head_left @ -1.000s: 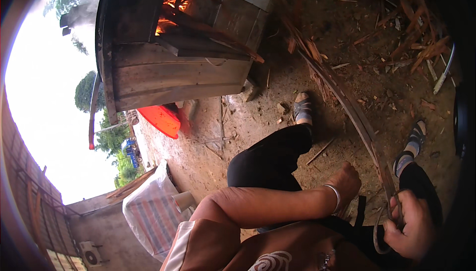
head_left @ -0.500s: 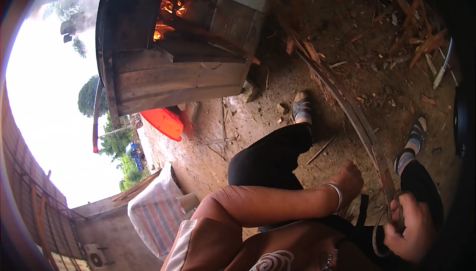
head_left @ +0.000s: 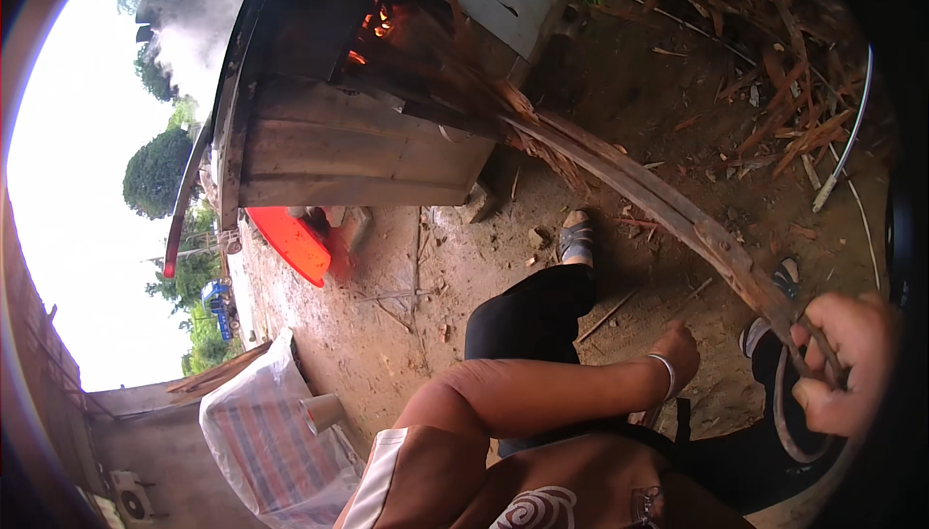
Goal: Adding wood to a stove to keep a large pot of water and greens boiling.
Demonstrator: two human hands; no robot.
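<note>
My right hand (head_left: 852, 364) is closed round the near end of a bundle of long, split wood strips (head_left: 668, 198). A thin bent strip (head_left: 782, 403) loops down beside those fingers. The bundle slants up and left, its splintered far end at the fire opening of a metal-sided stove (head_left: 358, 147). Flames (head_left: 377, 24) show inside that opening. My left hand (head_left: 677, 353), with a silver bangle at the wrist, is curled into a fist over my lap, apart from the wood. Nothing shows in it.
Broken wood (head_left: 774, 74) lies heaped at the upper right, near a pale hose (head_left: 850, 137). A red plastic piece (head_left: 290, 243) sits beside the stove. At lower left stands a plastic-covered striped bundle (head_left: 281, 432). Smoke (head_left: 203, 55) drifts behind the stove.
My right hand has moved right and slightly up, holding the wood. The bundle's far end has swung up off the ground to the stove opening. My left hand stays in a fist.
</note>
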